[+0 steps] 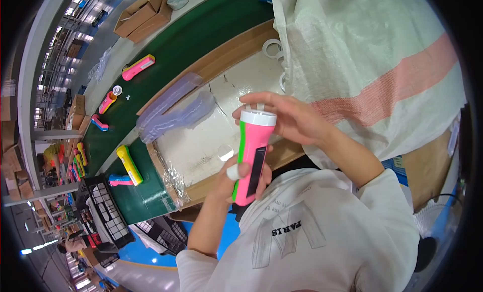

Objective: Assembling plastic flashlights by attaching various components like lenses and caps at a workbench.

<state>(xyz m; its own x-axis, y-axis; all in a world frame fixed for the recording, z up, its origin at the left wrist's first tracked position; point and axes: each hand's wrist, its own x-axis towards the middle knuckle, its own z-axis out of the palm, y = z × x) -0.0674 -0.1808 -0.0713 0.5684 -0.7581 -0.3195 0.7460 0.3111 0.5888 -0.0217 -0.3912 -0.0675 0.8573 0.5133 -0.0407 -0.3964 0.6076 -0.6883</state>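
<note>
A pink flashlight [254, 136] with a green side strip, a dark panel and a white head ring [258, 118] is held upright, leaning slightly, in front of my chest. My left hand [229, 178] is closed round its lower body, with a white wrap on the thumb. Beside the head ring is my right hand [297, 118], its fingers stretched out loosely past and behind the ring. A gap shows between its uppermost finger and the ring. Its thumb is hidden, and whether the palm touches the flashlight cannot be made out.
Clear plastic bags [176, 108] lie along a shallow cardboard tray [201, 194] with white rings [272, 49] at its far end. A large white woven sack [362, 55] covers the right. On the green belt [156, 45] lie a pink flashlight [138, 68] and a yellow one [130, 164].
</note>
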